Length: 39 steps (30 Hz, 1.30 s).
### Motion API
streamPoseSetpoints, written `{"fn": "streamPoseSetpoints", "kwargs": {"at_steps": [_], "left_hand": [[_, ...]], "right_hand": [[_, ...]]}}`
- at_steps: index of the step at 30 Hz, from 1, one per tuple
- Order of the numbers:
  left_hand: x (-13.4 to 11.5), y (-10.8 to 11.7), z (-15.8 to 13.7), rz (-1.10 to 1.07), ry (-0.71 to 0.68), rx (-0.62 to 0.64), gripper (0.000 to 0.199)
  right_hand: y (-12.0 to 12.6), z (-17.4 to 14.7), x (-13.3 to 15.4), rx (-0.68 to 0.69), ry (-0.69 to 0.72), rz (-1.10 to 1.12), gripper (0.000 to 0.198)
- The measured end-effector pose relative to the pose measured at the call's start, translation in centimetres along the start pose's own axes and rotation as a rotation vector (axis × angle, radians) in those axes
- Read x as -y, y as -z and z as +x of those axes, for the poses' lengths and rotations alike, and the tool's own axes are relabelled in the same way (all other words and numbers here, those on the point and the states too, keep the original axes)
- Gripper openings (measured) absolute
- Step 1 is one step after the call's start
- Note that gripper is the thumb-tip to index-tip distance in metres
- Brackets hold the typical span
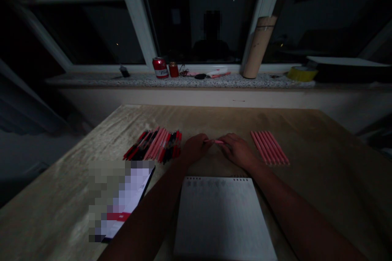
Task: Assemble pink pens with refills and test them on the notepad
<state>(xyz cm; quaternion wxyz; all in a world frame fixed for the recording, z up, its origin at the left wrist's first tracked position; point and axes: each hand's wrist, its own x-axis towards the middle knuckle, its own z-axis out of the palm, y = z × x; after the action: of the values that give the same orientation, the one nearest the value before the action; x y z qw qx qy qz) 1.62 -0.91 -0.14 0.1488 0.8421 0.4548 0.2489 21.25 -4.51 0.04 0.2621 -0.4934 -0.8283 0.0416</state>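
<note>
Between my two hands, beyond the notepad's top edge, a slim pink pen [218, 141] lies nearly level. My left hand [196, 147] is closed around its left end, fingers curled. The fingertips of my right hand [237, 149] pinch its right end. Just left of my left hand is a loose pile of red, black and pink pens [156, 144], slanting and partly overlapping. To the right of my right hand, several pink pens [269, 147] lie side by side in a neat slanted row. Dim light hides the finer detail of the held pen.
A spiral notepad [225, 220] lies between my forearms. Left of it is a lit phone or tablet [131, 195], partly blurred. On the windowsill stand a red can [160, 68], a small red jar [173, 69], a tall cardboard tube [259, 47] and yellow tape [302, 74].
</note>
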Motion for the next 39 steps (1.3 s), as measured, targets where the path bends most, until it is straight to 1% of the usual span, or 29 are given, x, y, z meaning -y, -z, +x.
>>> {"fn": "streamPoseSetpoints", "kwargs": {"at_steps": [10, 14, 19, 21, 29, 39], "left_hand": [[0.22, -0.29, 0.07, 0.043, 0.012, 0.01, 0.054], [0.24, -0.26, 0.04, 0.029, 0.022, -0.002, 0.051], [0.3, 0.01, -0.11, -0.087, 0.033, 0.001, 0.038], [0.29, 0.18, -0.18, -0.124, 0.026, 0.007, 0.036], [0.36, 0.19, -0.16, -0.16, 0.028, 0.013, 0.035], [0.51, -0.05, 0.0, -0.139, 0.046, 0.017, 0.041]], "right_hand": [[-0.08, 0.03, 0.02, -0.004, -0.002, -0.002, 0.024], [0.16, 0.05, 0.15, 0.007, 0.0, -0.002, 0.025], [0.37, 0.09, 0.15, 0.006, 0.001, 0.003, 0.025], [0.36, 0.09, 0.1, 0.01, 0.003, 0.002, 0.026], [0.02, -0.02, -0.15, 0.005, -0.007, -0.014, 0.025], [0.07, 0.06, -0.02, 0.009, -0.01, -0.012, 0.026]]}}
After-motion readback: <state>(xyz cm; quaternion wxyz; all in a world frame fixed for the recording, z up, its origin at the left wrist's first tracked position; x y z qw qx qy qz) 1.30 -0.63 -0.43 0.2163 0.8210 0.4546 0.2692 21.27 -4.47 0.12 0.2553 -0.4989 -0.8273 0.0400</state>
